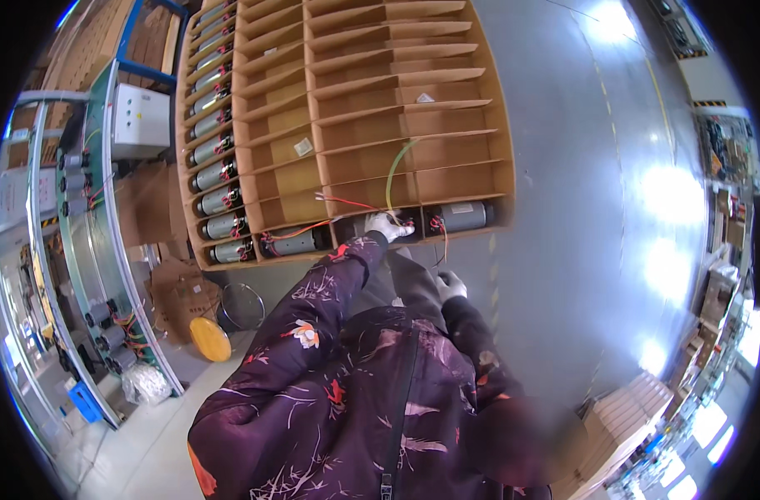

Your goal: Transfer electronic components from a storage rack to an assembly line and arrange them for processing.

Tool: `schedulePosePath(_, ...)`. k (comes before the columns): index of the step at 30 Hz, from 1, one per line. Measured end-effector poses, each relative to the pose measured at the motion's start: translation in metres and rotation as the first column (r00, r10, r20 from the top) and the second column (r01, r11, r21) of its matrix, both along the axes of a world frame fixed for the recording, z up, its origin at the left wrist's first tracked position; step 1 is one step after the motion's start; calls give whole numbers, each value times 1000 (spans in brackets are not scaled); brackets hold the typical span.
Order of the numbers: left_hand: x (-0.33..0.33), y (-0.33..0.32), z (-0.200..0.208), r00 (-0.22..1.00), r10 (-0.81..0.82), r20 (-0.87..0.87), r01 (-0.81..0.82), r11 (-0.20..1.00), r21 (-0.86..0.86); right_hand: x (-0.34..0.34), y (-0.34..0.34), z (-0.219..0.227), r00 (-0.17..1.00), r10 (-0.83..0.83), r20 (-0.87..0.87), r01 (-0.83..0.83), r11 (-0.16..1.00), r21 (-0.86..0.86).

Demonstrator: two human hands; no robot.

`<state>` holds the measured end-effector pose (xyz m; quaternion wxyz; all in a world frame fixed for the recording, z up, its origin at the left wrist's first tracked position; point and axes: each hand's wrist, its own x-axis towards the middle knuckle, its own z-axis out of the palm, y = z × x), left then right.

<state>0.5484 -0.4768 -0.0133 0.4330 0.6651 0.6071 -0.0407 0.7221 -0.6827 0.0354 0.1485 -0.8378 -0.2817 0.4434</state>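
Note:
My left hand point(388, 226), in a pale glove, reaches into a front compartment of a large divided cardboard box point(361, 137). Its fingers are closed around a dark motor point(350, 231) lying there, which the hand partly hides. Red and orange wires and a yellow-green tube point(394, 172) rise beside the hand. To its right lies a grey cylindrical motor point(465, 217) with red wires, and to its left another grey motor point(295, 242). My right hand point(452, 286), also gloved, hangs near my body below the box edge, fingers loosely apart, nothing visible in it.
Grey motors point(216, 177) fill the box's left column. A metal rack point(105, 225) with more motors and a white control box point(142, 118) stands at left. A round yellow stool seat point(211, 339) is near it. Stacked cartons point(625, 421) stand at lower right, beyond the grey floor point(563, 250).

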Motion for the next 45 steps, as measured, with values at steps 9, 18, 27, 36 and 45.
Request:
schedulePosePath(9,-89,-37,-24,592,752,289,-740,649,-175,-124,141,-6,719,602,347,-627,778,-51)
schedulePosePath(18,-98,-25,24,710,608,-355,-674,733,-92,-147,114,-61,117,784,610,-978,199,-69)
schedulePosePath(27,-117,-50,26,768,583,-265,-611,791,-29,-153,113,-69,400,817,415,-885,463,-59)
schedulePosePath(36,-126,-108,32,915,373,157,-375,927,-12,-116,150,-75,462,885,60,-815,450,-367)
schedulePosePath(45,-19,-46,96,942,-273,196,205,930,305,5,65,-82,391,133,911,-200,978,-57)
